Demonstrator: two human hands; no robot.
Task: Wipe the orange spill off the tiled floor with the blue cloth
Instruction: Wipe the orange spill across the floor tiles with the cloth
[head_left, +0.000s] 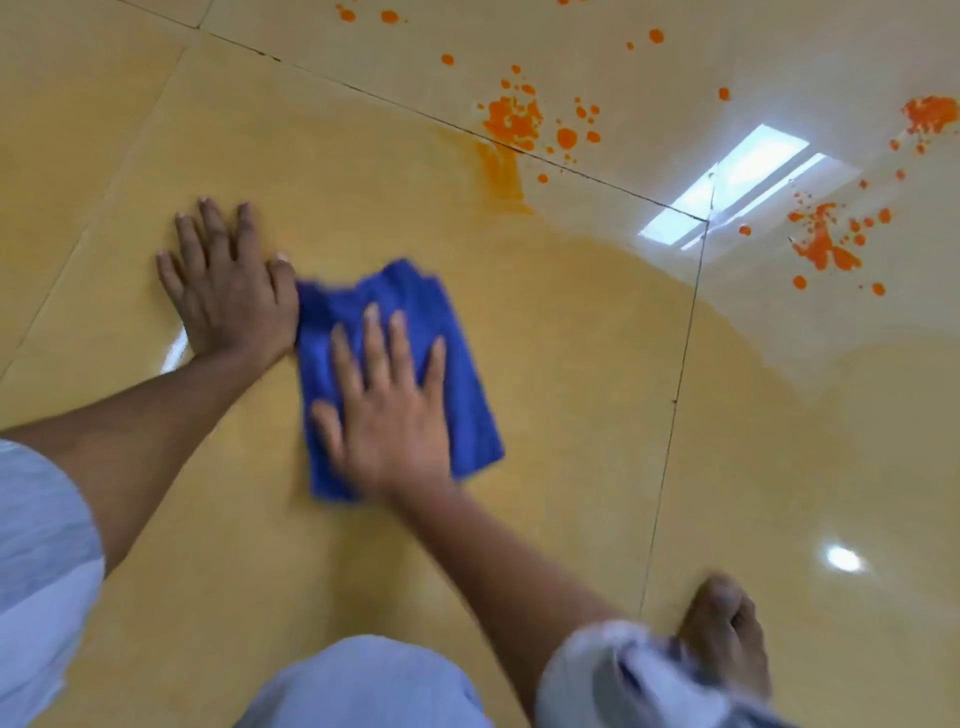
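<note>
Right hand (387, 410): fingers spread and straight, palm pressed flat on the blue cloth (400, 332); hand and cloth edges blurred. Left hand (228, 291): fingers spread, palm flat on the tiled floor (571, 415), its thumb side touching the cloth's left edge. Neither hand curls round anything. Cloth lies flat on the floor, roughly rectangular, tilted, on the large tile in the middle of the view, well apart from the orange spill. Orange spill (514, 122): splatter of drops and blots just beyond the grout line at the far edge of that tile, with a pale orange smear (501, 174) running across the line onto the cloth's tile. Further splatter patches toward the far right of the floor (823, 239) and at the upper right edge (930, 114); small drops along the top edge. Floor around the cloth carries a yellowish wet film; a bright window reflection (737, 182) sits near the grout crossing. Pale blue sleeves on both forearms; bare foot (724, 634) on the floor at the lower right; knee in pale blue fabric (363, 686) at the bottom edge.
</note>
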